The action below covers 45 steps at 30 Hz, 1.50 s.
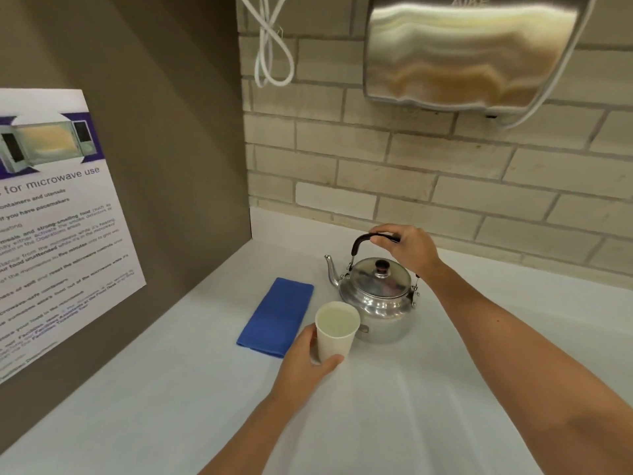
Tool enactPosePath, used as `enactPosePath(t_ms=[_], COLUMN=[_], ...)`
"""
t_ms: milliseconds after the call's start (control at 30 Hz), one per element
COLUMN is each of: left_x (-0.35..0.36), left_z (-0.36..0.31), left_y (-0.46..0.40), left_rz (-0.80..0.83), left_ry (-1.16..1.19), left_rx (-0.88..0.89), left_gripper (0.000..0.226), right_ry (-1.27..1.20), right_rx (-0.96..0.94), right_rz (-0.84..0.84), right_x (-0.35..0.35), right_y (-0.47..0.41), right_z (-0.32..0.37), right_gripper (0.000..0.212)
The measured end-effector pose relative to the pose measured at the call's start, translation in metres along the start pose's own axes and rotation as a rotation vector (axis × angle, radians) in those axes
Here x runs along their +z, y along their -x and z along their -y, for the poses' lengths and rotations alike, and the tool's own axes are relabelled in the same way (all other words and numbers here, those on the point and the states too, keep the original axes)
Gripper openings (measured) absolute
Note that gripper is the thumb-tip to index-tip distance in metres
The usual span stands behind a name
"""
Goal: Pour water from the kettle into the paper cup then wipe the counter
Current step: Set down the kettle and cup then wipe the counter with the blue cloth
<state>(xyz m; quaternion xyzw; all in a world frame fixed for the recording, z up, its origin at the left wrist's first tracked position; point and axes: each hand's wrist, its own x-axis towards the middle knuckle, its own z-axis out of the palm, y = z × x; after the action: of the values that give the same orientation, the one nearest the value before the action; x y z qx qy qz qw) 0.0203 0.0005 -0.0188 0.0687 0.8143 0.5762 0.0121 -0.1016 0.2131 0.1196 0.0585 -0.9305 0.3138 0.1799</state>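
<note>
On the counter (394, 406) before me, the kettle (376, 296) stands near the back wall (445, 173). The cup (335, 332) is just in front of it, in my left hand (305, 365). The cloth (277, 317) lies left of both. My right hand (407, 248) is on the kettle's handle (359, 242).

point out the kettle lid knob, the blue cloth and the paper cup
kettle lid knob (382, 266), head view, top of the dark knob
blue cloth (277, 315), head view, middle of the folded cloth
paper cup (334, 342), head view, white side wall
</note>
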Motion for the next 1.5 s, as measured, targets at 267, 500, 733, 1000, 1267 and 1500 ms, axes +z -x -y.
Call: enactPosePath(t_ms=[267, 500, 733, 1000, 1267, 1500], left_x=[-0.062, -0.081, -0.057, -0.065, -0.102, -0.076], left_z=[-0.009, -0.004, 0.033, 0.047, 0.066, 0.046], left_y=[-0.011, -0.089, -0.113, -0.101, -0.056, -0.021], left_rz=[0.154, 0.057, 0.171, 0.200, 0.267, 0.058], left_ry=[-0.270, -0.554, -0.947, -1.014, -0.931, -1.008], left_rx=[0.105, 0.110, 0.141, 0.222, 0.450, 0.224], left_gripper=[0.062, 0.040, 0.047, 0.049, 0.046, 0.049], right_ry=[0.015, 0.161, 0.416, 0.445, 0.478, 0.471], right_rx=[0.003, 0.179, 0.400, 0.503, 0.481, 0.456], right_rz=[0.040, -0.282, -0.169, 0.093, 0.078, 0.106], right_x=[-0.004, 0.021, 0.031, 0.042, 0.055, 0.057], right_y=[0.009, 0.106, 0.192, 0.256, 0.268, 0.268], right_z=[-0.003, -0.003, -0.017, -0.027, -0.031, -0.036], right_gripper=[0.030, 0.044, 0.051, 0.043, 0.041, 0.044])
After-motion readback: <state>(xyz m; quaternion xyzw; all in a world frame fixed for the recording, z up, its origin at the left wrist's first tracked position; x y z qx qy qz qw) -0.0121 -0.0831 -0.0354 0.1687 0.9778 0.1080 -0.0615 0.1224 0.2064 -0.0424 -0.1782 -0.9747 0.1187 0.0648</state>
